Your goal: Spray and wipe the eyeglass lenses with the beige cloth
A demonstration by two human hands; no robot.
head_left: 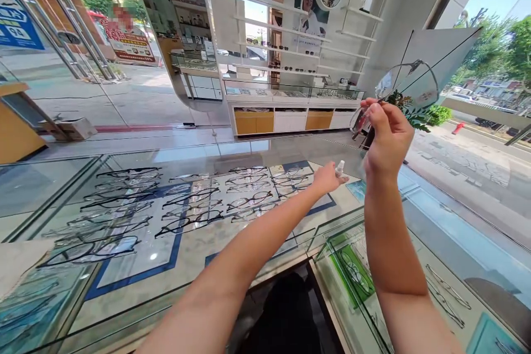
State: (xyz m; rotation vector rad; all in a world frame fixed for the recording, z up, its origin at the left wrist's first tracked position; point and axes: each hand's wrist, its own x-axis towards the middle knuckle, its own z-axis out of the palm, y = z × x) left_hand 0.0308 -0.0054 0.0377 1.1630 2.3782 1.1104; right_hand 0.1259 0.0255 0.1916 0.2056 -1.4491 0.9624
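My right hand is raised at the right, with thumb and fingers pinched on a pair of thin-rimmed eyeglasses. One clear lens stands out above the fingers, and part of the frame shows left of them. Lower down and further left, my left hand reaches out over the glass counter, closed around a small bottle with a white top. Most of the bottle is hidden by the fingers. Rows of eyeglasses lie inside the display case beneath my left arm.
On the right, a second glass case holds a green tray and more frames. A tall mirror stands across the room, beside wall shelves and a low display cabinet. A pale cloth or paper lies at the left edge.
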